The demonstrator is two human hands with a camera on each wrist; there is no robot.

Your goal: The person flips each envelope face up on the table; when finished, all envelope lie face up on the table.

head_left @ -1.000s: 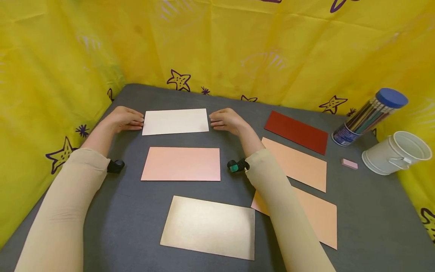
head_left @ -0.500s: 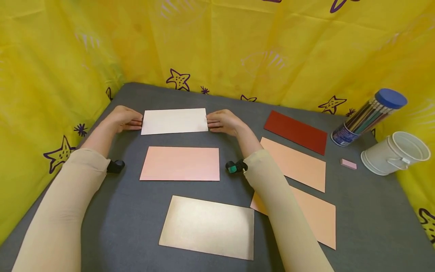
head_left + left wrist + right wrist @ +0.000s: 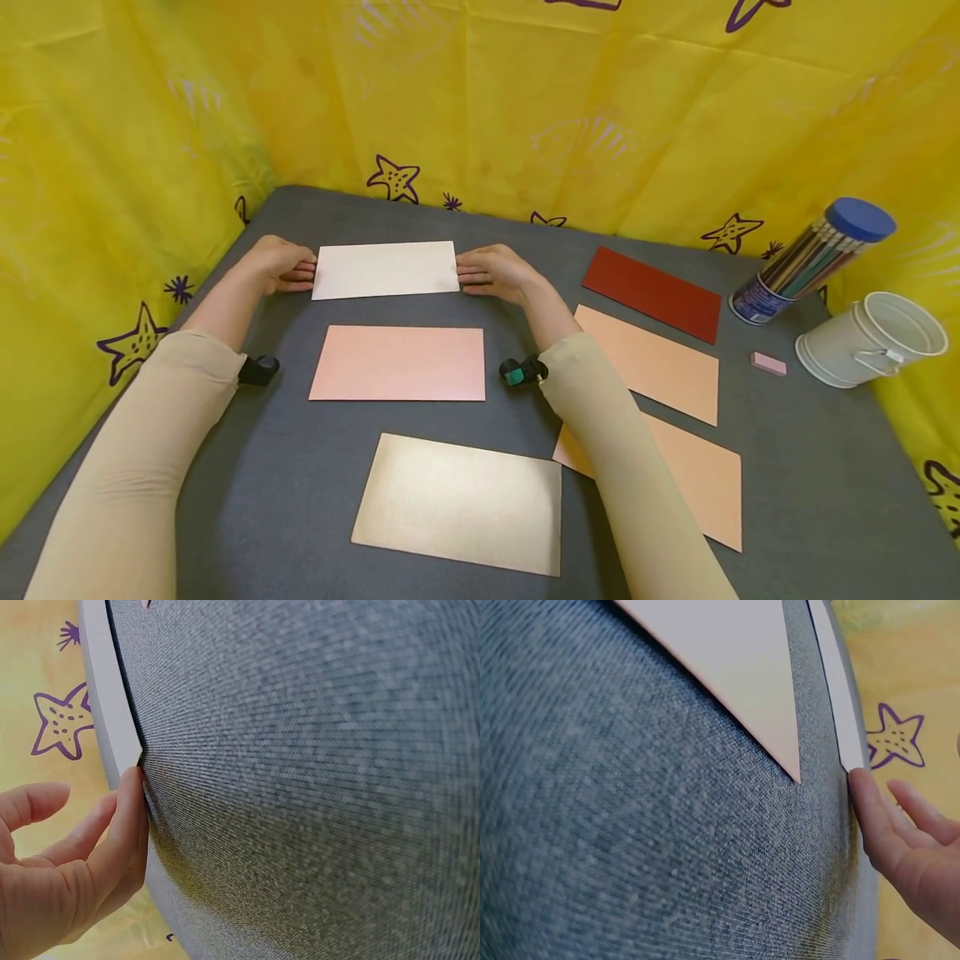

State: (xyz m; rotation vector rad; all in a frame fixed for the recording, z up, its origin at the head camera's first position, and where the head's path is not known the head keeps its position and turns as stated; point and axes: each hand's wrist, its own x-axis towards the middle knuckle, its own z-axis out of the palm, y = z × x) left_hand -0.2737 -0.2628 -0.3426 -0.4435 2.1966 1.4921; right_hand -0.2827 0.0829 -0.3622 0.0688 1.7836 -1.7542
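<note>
At the far side of the grey tabletop (image 3: 810, 467), the white card (image 3: 386, 269) lies flat, the left hand (image 3: 273, 263) and right hand (image 3: 497, 272) touching its short ends with relaxed, nearly straight fingers. It looks set squarely above the pink card (image 3: 397, 363); the gold card (image 3: 459, 502) lies nearest. Yellow star-printed cloth (image 3: 480, 108) walls the space.

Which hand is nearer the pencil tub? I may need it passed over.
Right. The right hand rests at the white card's right edge, toward the pencil tub; the left hand is at the card's far edge.
</note>
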